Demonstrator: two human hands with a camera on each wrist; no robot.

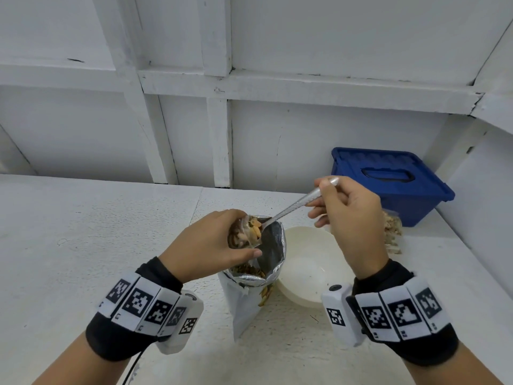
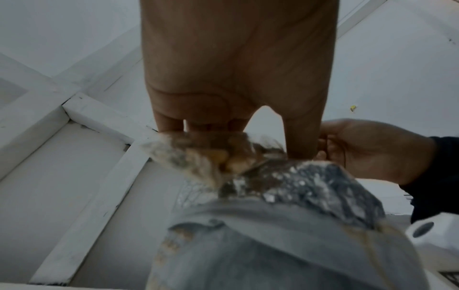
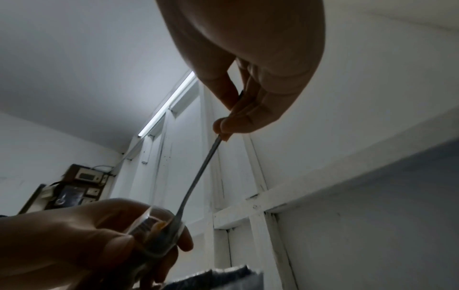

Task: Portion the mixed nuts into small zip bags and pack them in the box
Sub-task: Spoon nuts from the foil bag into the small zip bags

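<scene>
My left hand (image 1: 219,240) grips a small clear zip bag (image 1: 247,233) partly filled with mixed nuts, held just above the open foil-lined nut pouch (image 1: 266,262) that stands on the table. My right hand (image 1: 347,218) pinches the handle of a metal spoon (image 1: 294,204), whose bowl dips at the mouth of the small bag. In the left wrist view the zip bag (image 2: 198,157) sits under my fingers above the pouch (image 2: 310,184). The right wrist view shows the spoon (image 3: 198,176) running down into the zip bag (image 3: 159,231). The blue lidded box (image 1: 388,182) stands at the back right.
A white bowl (image 1: 308,262) sits right of the pouch. Filled zip bags (image 1: 391,229) lie in front of the blue box. A white panelled wall (image 1: 194,120) closes the back of the white table (image 1: 83,232).
</scene>
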